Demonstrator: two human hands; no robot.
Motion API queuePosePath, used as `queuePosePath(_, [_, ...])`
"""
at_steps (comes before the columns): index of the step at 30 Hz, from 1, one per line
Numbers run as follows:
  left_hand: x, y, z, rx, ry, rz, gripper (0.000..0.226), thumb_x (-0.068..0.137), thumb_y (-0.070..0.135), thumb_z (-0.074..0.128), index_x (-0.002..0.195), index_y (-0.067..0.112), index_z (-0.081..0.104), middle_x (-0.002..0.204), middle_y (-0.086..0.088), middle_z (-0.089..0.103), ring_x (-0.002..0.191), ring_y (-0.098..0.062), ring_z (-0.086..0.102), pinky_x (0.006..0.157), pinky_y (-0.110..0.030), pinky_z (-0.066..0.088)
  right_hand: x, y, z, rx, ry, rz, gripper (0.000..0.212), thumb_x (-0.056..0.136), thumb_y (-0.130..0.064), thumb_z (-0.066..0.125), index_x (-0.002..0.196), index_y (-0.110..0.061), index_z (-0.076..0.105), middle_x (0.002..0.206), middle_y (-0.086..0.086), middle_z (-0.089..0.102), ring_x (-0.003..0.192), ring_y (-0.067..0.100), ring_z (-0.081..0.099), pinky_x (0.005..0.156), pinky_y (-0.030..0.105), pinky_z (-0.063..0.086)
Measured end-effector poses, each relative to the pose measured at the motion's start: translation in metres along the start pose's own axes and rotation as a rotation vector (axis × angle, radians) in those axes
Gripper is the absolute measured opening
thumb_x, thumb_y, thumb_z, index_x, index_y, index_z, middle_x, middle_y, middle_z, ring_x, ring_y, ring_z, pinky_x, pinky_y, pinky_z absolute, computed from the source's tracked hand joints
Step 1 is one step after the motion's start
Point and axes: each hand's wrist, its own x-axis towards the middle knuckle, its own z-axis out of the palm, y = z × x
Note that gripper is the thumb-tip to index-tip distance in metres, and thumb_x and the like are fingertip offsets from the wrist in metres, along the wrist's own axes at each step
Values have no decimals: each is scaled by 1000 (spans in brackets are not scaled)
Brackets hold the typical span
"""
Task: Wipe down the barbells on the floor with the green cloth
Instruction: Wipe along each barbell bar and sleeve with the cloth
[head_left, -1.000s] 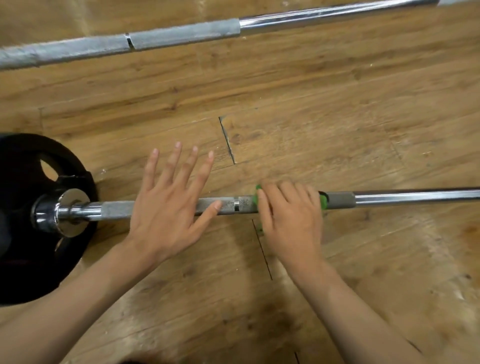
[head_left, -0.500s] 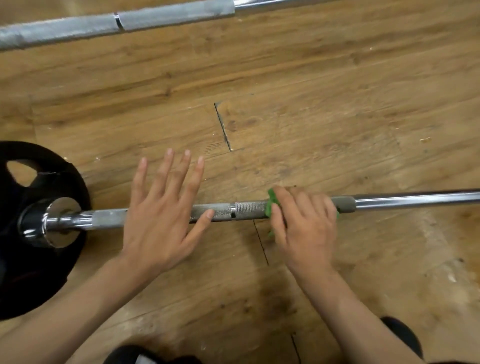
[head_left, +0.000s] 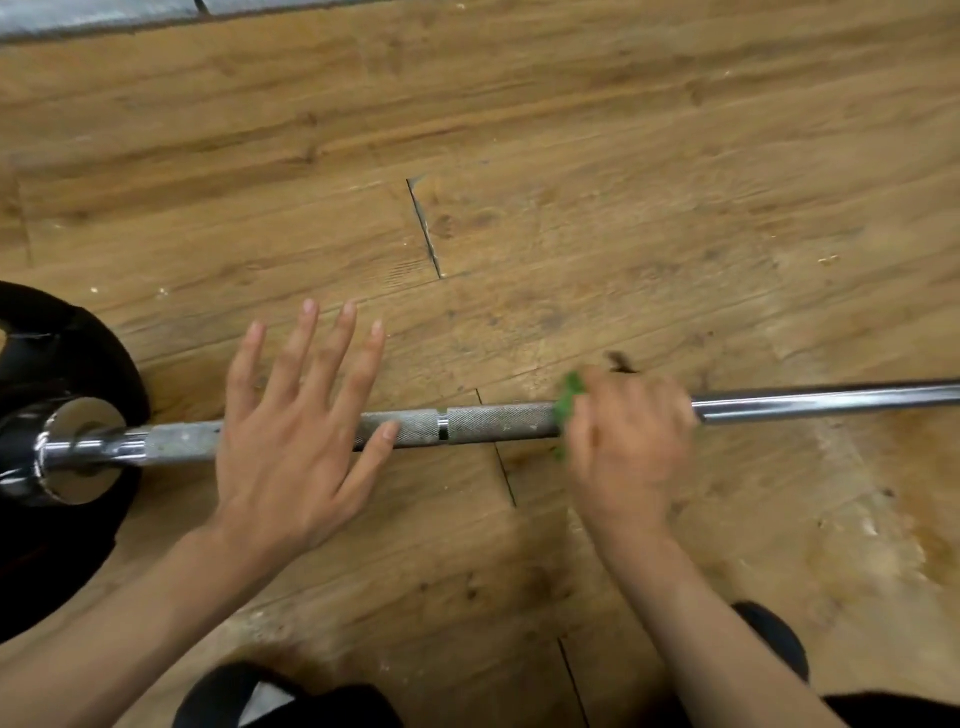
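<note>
Nearest, below both wrists: dark knees (head_left: 291, 696) on the wood floor (head_left: 623, 208).

Left hand (head_left: 291, 436) flat and spread, fingers straight, pressing down across the rough grip of the bar (head_left: 493, 423), thumb tip against the knurling. Holding nothing, just pinning.

Right hand (head_left: 628, 441) blurred, fingers curled over the bar, gripping the cloth (head_left: 566, 400) around it. Only a green scrap visible, at the thumb side.

Left of the left hand: chrome collar (head_left: 78, 447) and black plate (head_left: 62, 364). Between the two hands: a bare stretch of knurling with a bright ring (head_left: 442, 425). Right of the right hand: a smooth, shiny length of bar running off the edge. Far beyond the fingertips, at the top edge and well apart: a second bar (head_left: 93, 15).

Judging from this: mid-wipe on the near bar, right where the knurling ends. Next move, probably: sliding the cloth on along the smooth length, or back toward the left hand. Needs a firm squeeze all round, plus steady downward pressure from the left hand against rolling. Impossible to tell whether the far bar is already done.
</note>
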Motion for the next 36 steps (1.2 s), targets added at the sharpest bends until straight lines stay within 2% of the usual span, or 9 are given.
queuePosePath(5, [8, 2, 2, 27, 14, -42, 70, 106, 52, 28, 163, 11, 34, 164, -14, 41, 157, -39, 27, 126, -62, 16, 9, -24, 16, -23, 176, 476, 30, 99, -23, 45, 102, -14, 73, 95, 8, 67, 105, 34, 56, 116, 55, 31])
queuePosePath(9, [18, -3, 2, 24, -16, -16, 68, 107, 50, 27, 163, 13, 33, 165, -14, 40, 157, -39, 26, 127, -59, 10, 3, -110, 28, 149, 30, 133, 26, 102, -25, 46, 105, -18, 71, 96, 1, 66, 96, 27, 56, 110, 48, 35])
queuePosePath(13, [28, -13, 1, 1, -29, 6, 69, 108, 52, 22, 164, 13, 28, 165, -19, 37, 158, -40, 22, 127, -59, 9, 29, -35, 14, 64, -149, -354, 37, 107, -29, 42, 121, -12, 71, 100, 9, 68, 87, 33, 60, 89, 45, 44])
queuePosePath(17, [40, -15, 2, 2, -28, -15, 70, 106, 53, 24, 163, 13, 32, 164, -19, 39, 158, -40, 22, 127, -61, 9, 55, 52, -6, -94, -249, -509, 44, 108, -32, 39, 134, -6, 64, 114, 14, 68, 86, 37, 61, 83, 46, 41])
queuePosePath(22, [57, -19, 2, 32, -69, -30, 68, 107, 52, 22, 164, 15, 33, 163, -16, 41, 157, -40, 24, 126, -61, 10, 61, -32, 30, -111, -160, -457, 59, 112, -43, 27, 144, -2, 55, 98, 9, 66, 81, 30, 60, 73, 41, 43])
queuePosePath(25, [63, -23, 4, 20, -80, -11, 68, 107, 52, 20, 164, 15, 29, 164, -17, 40, 157, -40, 24, 127, -61, 11, 73, -60, 46, -34, -207, -639, 59, 109, -46, 34, 149, -5, 48, 105, 9, 65, 84, 29, 61, 74, 41, 49])
queuePosePath(30, [63, -24, 4, 27, -72, -8, 70, 106, 52, 22, 165, 14, 29, 164, -18, 40, 157, -41, 24, 127, -61, 10, 108, 68, -1, -39, -427, -919, 60, 105, -42, 38, 156, -10, 34, 132, 12, 54, 93, 35, 62, 77, 45, 53])
queuePosePath(33, [61, -20, 5, 32, -71, -38, 69, 106, 52, 22, 164, 15, 32, 163, -15, 42, 157, -40, 25, 127, -61, 12, 112, 90, -12, -142, -439, -906, 61, 112, -43, 24, 156, -2, 32, 123, 18, 60, 85, 38, 62, 70, 46, 55])
queuePosePath(36, [63, -22, 5, 47, -78, -21, 68, 106, 50, 23, 163, 16, 33, 163, -14, 42, 157, -40, 26, 126, -61, 12, 99, 19, 19, -114, -357, -906, 67, 109, -48, 28, 152, 2, 38, 107, 14, 63, 80, 33, 61, 67, 43, 52])
